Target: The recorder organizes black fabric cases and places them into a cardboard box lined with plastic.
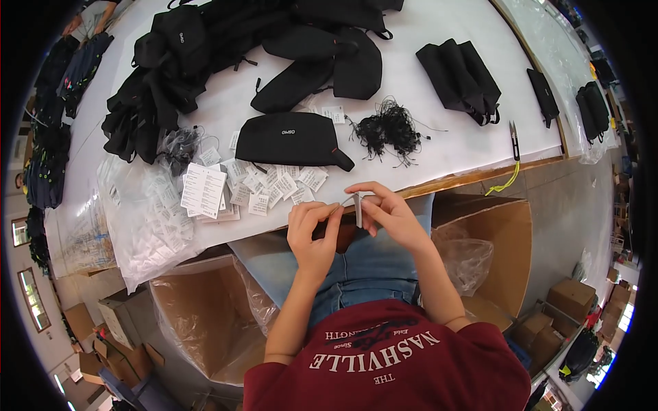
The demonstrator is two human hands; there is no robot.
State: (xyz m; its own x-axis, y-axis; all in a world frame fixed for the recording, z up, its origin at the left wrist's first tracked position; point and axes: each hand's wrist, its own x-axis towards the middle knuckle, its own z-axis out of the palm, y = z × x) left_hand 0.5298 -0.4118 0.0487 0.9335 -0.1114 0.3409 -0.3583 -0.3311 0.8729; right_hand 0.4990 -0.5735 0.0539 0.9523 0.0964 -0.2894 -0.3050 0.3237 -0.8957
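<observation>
Just off the table's front edge, my right hand (pixel 392 216) pinches a thin pale tag (pixel 358 211), seen nearly edge-on. My left hand (pixel 314 229) is close beside it, thumb and fingertips pressed together at the tag's upper end. Whatever is between the left fingertips is too small to make out. Beyond my hands a black zip pouch (pixel 291 140) lies flat on the table. In front of it are scattered small white printed labels (pixel 277 183) and a stack of larger white cards (pixel 203 188). A tangle of black strings (pixel 389 130) sits right of the pouch.
Black pouches (pixel 171 55) are heaped at the far left, with more pouches (pixel 458 79) at the right. Thread snips (pixel 514 140) with a yellow cord lie near the right edge. Clear plastic bags (pixel 140 219) hang over the left front edge; cardboard boxes (pixel 205 308) flank my legs.
</observation>
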